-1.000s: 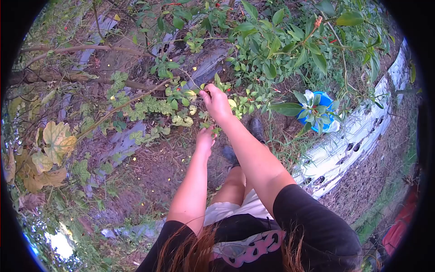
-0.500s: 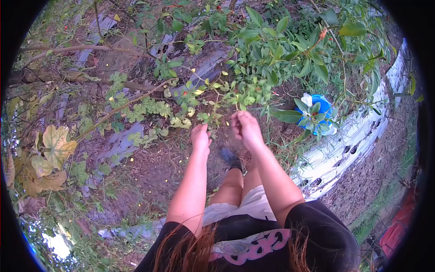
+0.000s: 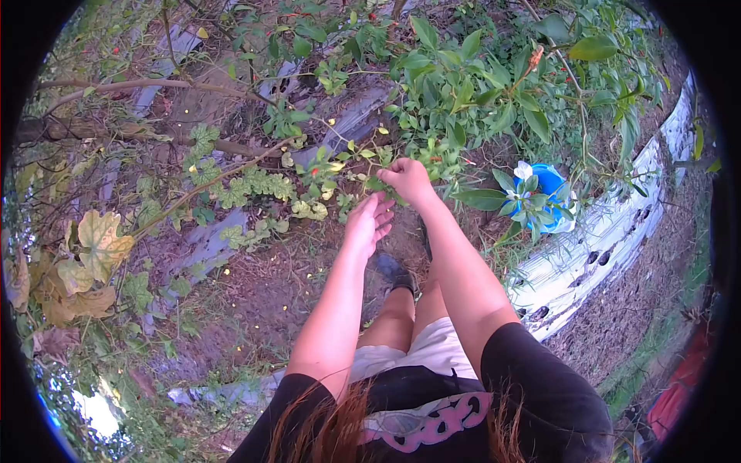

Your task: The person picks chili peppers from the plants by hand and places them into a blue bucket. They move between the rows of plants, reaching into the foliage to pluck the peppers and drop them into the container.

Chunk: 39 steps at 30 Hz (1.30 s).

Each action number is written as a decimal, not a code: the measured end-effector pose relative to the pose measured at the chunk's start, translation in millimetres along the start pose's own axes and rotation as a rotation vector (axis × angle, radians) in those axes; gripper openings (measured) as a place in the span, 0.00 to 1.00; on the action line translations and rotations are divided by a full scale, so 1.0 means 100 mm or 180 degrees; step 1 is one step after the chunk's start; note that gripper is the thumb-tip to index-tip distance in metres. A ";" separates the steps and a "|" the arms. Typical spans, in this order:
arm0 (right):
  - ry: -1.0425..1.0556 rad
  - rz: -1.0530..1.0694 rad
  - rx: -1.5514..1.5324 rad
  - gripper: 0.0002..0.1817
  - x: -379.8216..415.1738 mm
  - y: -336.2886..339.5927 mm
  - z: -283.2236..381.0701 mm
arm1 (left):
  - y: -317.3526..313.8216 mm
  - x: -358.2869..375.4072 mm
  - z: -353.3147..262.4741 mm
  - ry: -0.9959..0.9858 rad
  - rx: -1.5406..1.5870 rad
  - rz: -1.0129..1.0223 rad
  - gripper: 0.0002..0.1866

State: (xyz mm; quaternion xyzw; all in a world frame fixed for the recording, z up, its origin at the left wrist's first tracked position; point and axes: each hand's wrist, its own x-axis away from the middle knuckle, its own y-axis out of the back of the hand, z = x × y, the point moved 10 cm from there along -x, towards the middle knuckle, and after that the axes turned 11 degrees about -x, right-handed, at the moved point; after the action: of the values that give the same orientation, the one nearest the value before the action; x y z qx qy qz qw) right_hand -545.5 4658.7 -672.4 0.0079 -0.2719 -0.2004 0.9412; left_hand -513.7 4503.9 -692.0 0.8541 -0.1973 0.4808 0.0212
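Note:
My right hand (image 3: 411, 184) reaches in from above a leafy sprig, its thumb and forefinger pinched together among small green leaves. What lies between those fingertips is too small to make out. Just below and to the left, my left hand (image 3: 366, 224) is open with its fingers apart, close under the right fingertips; the inside of its palm is mostly hidden. The bushy plant (image 3: 440, 158) around both hands has pale green leaves. A small red fruit (image 3: 314, 171) shows on it, left of my hands.
A blue bucket (image 3: 549, 183) stands on the right, partly covered by leaves. White plastic sheeting (image 3: 571, 282) with holes runs along the right side. Bare branches (image 3: 208, 144) and large yellowing leaves (image 3: 100, 245) are on the left. My shoe (image 3: 394, 272) is on the soil below.
My right hand has moved up and left into the sprig. My left hand has shifted right, closer beneath it, and its curled fingers have opened.

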 end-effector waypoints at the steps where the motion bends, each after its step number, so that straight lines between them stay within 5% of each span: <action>1: -0.0137 0.0092 -0.0197 0.15 0.01 -0.05 -0.08 | 0.00 -0.02 -0.01 0.0008 0.0046 -0.0018 0.19; 8: -0.1271 0.0305 -0.1589 0.11 0.20 -0.29 -0.41 | 0.09 -0.24 -0.10 0.0034 0.0152 -0.0162 0.20; 25: -0.0405 0.1000 -0.1958 0.10 0.40 -0.36 -0.30 | 0.07 -0.27 -0.20 0.0111 -0.0076 -0.0001 0.11; 31: 0.0092 0.0831 -0.1432 0.12 0.37 -0.37 -0.40 | 0.08 -0.15 -0.45 -0.0599 -0.0507 -0.0412 0.06; 37: 0.0208 0.0793 -0.1559 0.07 0.49 -0.33 -0.29 | 0.11 -0.22 -0.41 -0.0656 -0.0516 -0.0460 0.07; 39: 0.0310 0.1141 -0.1640 0.07 0.69 -0.43 -0.14 | 0.35 -0.25 -0.39 -0.0585 -0.0520 -0.1021 0.08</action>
State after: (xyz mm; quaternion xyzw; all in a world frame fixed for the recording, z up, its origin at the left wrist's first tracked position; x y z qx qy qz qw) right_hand -501.2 4592.1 -654.9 -0.2691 -0.1640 -0.0930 0.9445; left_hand -569.7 4488.7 -697.1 0.9103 -0.0982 0.3736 0.1486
